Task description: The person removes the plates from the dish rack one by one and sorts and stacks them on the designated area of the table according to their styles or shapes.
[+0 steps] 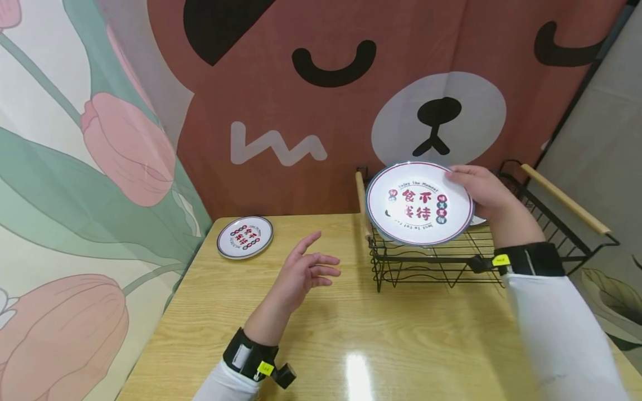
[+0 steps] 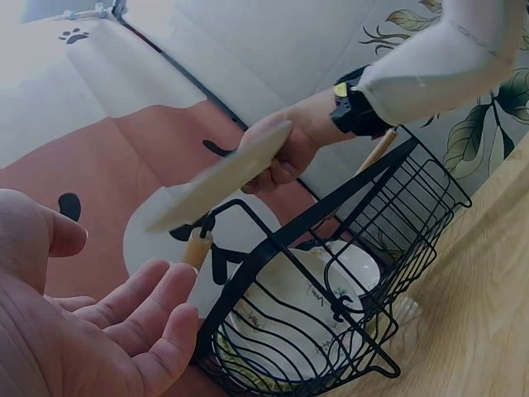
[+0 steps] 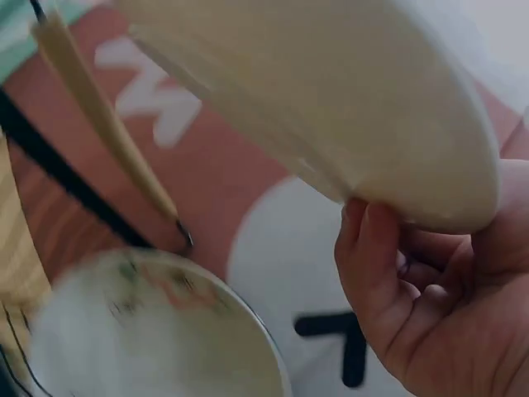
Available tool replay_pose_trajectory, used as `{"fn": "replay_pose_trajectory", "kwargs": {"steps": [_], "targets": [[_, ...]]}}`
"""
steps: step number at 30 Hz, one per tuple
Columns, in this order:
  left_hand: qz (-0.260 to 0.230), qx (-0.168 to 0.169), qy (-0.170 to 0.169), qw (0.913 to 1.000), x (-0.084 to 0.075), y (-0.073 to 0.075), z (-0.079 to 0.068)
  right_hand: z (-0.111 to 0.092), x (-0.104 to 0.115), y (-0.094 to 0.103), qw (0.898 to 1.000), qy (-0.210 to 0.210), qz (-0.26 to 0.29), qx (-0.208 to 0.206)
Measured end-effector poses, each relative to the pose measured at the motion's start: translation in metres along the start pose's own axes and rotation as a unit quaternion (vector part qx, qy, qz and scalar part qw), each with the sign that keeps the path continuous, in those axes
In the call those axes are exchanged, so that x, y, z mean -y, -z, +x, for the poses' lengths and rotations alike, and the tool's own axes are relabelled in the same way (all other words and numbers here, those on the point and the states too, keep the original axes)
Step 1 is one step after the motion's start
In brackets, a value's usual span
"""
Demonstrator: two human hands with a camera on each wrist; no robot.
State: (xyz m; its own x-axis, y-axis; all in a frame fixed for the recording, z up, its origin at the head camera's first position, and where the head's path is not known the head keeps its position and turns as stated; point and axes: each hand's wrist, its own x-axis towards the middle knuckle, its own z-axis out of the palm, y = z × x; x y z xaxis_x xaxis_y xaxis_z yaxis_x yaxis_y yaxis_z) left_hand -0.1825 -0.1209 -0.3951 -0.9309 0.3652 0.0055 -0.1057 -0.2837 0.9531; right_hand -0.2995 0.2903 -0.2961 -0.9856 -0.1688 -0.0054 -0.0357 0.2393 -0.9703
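Note:
My right hand (image 1: 478, 189) pinches the right rim of a white plate (image 1: 419, 203) with red printed characters and holds it above the black wire basket (image 1: 426, 259). In the right wrist view the plate's pale underside (image 3: 331, 91) shows, with the fingertips curled against it. My left hand (image 1: 303, 270) hovers over the table with its fingers spread and relaxed, holding nothing. A second plate (image 1: 245, 238) of the same print lies flat at the table's far left corner. Inside the basket, a patterned white dish (image 2: 289, 310) and a smaller white dish (image 2: 355, 269) are visible in the left wrist view.
The basket has light wooden handles (image 1: 565, 197) on its sides and stands at the table's right back. A printed bear curtain (image 1: 281, 189) hangs directly behind the wooden table (image 1: 301, 345). A floral curtain (image 1: 100, 234) borders the left side.

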Motion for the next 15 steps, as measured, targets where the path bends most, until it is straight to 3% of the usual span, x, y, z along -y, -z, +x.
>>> {"fn": "replay_pose_trajectory", "kwargs": {"steps": [3,7,15], "targets": [[-0.004,0.005,0.0,1.0,-0.001,-0.001,-0.001,-0.014,-0.005,-0.019,0.997,0.017,0.075,0.021],[-0.006,0.016,0.0,0.9999,-0.002,-0.005,-0.003,-0.032,-0.014,-0.045,0.984,0.039,0.161,0.068],[-0.012,0.037,-0.003,0.9993,-0.006,-0.01,-0.007,-0.053,-0.032,-0.084,0.96,0.071,0.238,0.127]]}}
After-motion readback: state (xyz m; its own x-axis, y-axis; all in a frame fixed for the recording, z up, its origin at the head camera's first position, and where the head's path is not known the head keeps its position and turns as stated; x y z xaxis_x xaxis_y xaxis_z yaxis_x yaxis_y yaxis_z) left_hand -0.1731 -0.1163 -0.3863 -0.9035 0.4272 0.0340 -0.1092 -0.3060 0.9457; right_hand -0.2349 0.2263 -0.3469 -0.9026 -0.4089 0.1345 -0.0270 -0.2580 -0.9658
